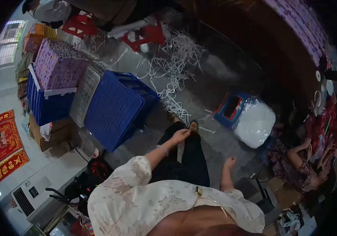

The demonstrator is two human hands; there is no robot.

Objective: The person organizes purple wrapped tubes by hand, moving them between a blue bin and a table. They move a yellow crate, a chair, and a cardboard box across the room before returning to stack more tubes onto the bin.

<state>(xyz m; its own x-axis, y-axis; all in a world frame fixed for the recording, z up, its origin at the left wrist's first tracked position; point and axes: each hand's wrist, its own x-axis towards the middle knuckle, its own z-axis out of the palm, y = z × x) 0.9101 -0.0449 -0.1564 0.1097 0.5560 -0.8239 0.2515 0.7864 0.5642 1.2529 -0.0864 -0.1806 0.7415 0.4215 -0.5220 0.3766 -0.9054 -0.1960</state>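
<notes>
My left hand (pixel 181 135) is in front of my dark trousers, with its fingers bunched together; I see nothing in them. My right hand (pixel 230 162) hangs out to the side over the floor, its fingers curled in, with nothing visible in it. Beyond my feet, a tangle of white strips (pixel 174 104) lies on the grey floor. The nearest large thing on the left is a blue plastic crate (pixel 115 108). Ahead on the right is a blue and red plastic stool (pixel 229 108) beside a bulging clear bag with white contents (pixel 256 124).
Purple patterned stacks (pixel 56 69) sit in another blue crate (pixel 50 100) at left. Red stools (pixel 146 37) stand at the back amid more strips. A person in a patterned top (pixel 290 165) is at the right. A black handlebar (pixel 62 196) juts in at lower left.
</notes>
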